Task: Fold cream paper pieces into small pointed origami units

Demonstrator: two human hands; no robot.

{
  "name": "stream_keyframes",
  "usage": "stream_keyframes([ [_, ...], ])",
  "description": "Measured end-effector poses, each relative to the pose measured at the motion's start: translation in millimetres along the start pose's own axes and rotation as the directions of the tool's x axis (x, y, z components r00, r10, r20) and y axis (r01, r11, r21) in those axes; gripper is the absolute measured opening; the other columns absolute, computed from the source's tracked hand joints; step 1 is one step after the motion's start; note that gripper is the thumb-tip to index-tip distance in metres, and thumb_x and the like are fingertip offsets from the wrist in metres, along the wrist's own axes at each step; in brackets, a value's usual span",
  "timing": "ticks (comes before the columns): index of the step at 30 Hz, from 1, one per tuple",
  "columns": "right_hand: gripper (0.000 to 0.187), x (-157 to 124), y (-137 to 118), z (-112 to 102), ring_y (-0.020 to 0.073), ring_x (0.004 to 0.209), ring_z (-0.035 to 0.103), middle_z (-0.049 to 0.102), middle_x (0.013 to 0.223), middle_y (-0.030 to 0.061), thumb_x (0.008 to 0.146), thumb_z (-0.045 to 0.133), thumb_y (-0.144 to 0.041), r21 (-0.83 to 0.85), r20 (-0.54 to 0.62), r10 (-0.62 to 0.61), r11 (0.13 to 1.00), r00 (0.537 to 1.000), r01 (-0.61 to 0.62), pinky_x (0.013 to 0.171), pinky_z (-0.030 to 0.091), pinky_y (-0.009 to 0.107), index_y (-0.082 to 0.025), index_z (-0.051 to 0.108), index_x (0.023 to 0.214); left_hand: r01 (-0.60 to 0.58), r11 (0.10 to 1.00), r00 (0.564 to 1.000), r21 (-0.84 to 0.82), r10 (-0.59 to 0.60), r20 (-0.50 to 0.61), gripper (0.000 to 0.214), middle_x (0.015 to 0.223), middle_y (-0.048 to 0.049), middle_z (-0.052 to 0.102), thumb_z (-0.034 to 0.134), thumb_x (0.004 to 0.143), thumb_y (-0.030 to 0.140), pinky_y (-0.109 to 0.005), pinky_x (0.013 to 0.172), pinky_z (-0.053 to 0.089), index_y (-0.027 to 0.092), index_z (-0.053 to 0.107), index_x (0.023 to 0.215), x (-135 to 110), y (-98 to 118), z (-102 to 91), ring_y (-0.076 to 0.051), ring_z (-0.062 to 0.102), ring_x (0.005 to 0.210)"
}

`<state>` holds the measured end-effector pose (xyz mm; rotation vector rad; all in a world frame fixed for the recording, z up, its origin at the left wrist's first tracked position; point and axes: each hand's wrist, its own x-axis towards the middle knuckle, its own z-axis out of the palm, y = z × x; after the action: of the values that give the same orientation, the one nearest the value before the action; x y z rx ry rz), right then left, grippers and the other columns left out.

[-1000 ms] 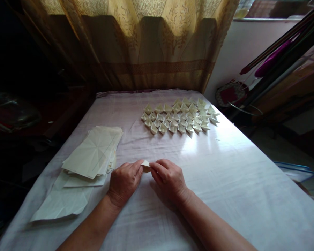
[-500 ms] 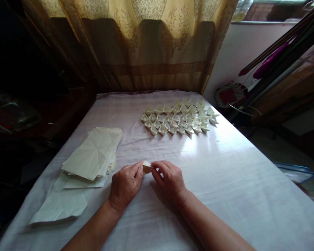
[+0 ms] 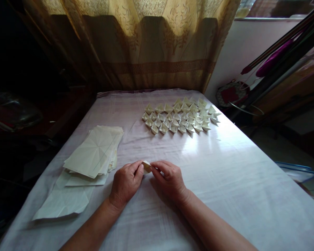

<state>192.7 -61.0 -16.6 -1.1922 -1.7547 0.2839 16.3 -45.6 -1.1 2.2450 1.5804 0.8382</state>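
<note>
A small piece of folded paper (image 3: 147,167), cream-coloured, is held between my two hands above the near middle of the table. My left hand (image 3: 127,181) pinches its left side between thumb and fingers. On the other side, the thumb and forefinger of my right hand (image 3: 169,177) close on its right corner. My fingers cover much of the paper, so its full shape is hidden. Left of my left hand lies a stack of creased paper sheets (image 3: 90,151). Farther off, several folded paper boats (image 3: 174,126) stand close together in rows.
A pale checked cloth covers the table (image 3: 225,195). One loose creased sheet (image 3: 62,204) sticks out below the stack near the left edge. Behind the table hangs a gold curtain (image 3: 157,52). A bag (image 3: 231,94) and dark poles are beyond the right edge.
My right thumb and forefinger have drawn closer together on the paper's right corner, and the paper has tilted slightly. The whole view has shifted a little; the stack and the rows stay put.
</note>
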Motion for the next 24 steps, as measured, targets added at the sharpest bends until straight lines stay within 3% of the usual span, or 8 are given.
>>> stream_keyframes([
  [11, 0.014, 3.7, -4.8, -3.6, 0.0157, 0.076, 0.071, 0.075, 0.089, 0.0060, 0.091, 0.060, -0.020, 0.014, -0.044, -0.060, 0.998, 0.997, 0.061, 0.072, 0.058, 0.025, -0.020, 0.071, 0.100, 0.131, 0.976, 0.988, -0.174, -0.114, 0.105, 0.042, 0.109, -0.0092, 0.076, 0.039, 0.093, 0.033, -0.032, 0.085, 0.057, 0.018, 0.067, 0.121, -3.5, 4.0, -0.5, -0.023, 0.072, 0.099],
  [16, 0.015, 2.8, -5.2, -4.2, 0.0153, 0.078, 0.072, 0.076, 0.089, 0.0054, 0.092, 0.059, -0.018, 0.018, -0.047, -0.092, 0.996, 0.995, 0.093, 0.073, 0.059, 0.026, -0.022, 0.071, 0.100, 0.202, 0.949, 0.972, -0.241, -0.164, 0.167, 0.039, 0.094, -0.0061, 0.078, 0.040, 0.093, 0.037, -0.028, 0.074, 0.054, 0.020, 0.071, 0.109, -0.7, 8.1, -4.6, -0.022, 0.073, 0.086],
  [20, 0.017, 2.3, -6.1, -4.0, 0.0151, 0.079, 0.071, 0.075, 0.091, 0.0058, 0.092, 0.059, -0.018, 0.023, -0.034, -0.155, 0.987, 0.987, 0.156, 0.072, 0.058, 0.026, -0.022, 0.071, 0.103, 0.259, 0.917, 0.957, -0.304, -0.202, 0.208, 0.042, 0.070, -0.0029, 0.071, 0.039, 0.092, 0.045, -0.026, 0.066, 0.050, 0.019, 0.071, 0.081, 2.5, 8.0, -9.5, -0.020, 0.067, 0.070],
  [24, 0.018, 1.4, -7.0, -3.5, 0.0143, 0.078, 0.069, 0.075, 0.091, 0.0046, 0.094, 0.058, -0.020, -0.018, -0.006, -0.199, 0.980, 0.980, 0.199, 0.071, 0.056, 0.025, -0.024, 0.071, 0.105, 0.408, 0.785, 0.905, -0.467, -0.279, 0.322, 0.046, 0.059, 0.0005, 0.057, 0.043, 0.088, 0.056, -0.023, 0.052, 0.044, 0.017, 0.065, 0.077, 3.0, 5.6, -10.5, -0.015, 0.054, 0.055],
])
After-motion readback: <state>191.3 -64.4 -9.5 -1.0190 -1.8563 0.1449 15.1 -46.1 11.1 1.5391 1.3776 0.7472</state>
